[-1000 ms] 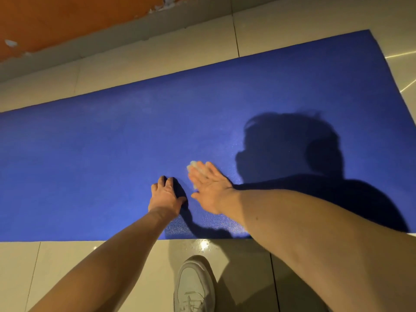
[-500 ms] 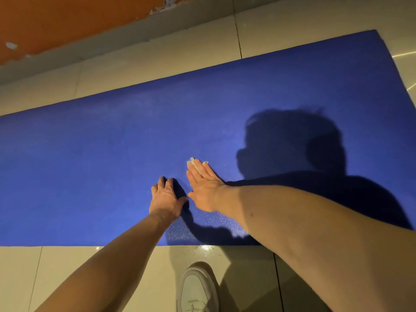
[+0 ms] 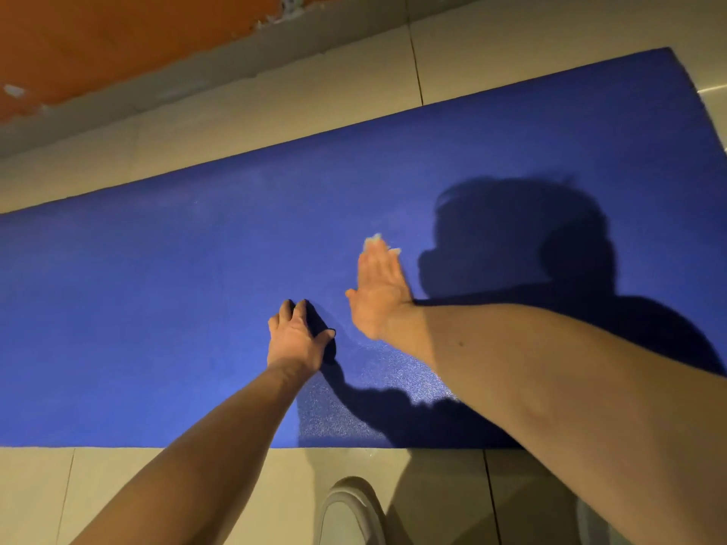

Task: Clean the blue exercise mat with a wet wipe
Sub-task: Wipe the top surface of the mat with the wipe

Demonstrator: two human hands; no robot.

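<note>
Head view: right hand (image 3: 377, 293) lies flat, fingers extended, pressing a wipe (image 3: 373, 239) onto the mat (image 3: 157, 289). Left hand (image 3: 295, 340) rests spread on the mat, holding nothing.

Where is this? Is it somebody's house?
Probably an indoor room, maybe in a home, though that's a guess. A blue exercise mat lies on a shiny tiled floor, beside an orange wall with chipped paint. A white shoe stands at the mat's edge.

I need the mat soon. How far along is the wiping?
Partly done. Near the front edge of the blue mat, a patch glistens as if damp. In hand: the right hand presses the wet wipe flat mid-mat, while the left hand braces beside it. Left: the stretches to either side look dull and dry.
</note>
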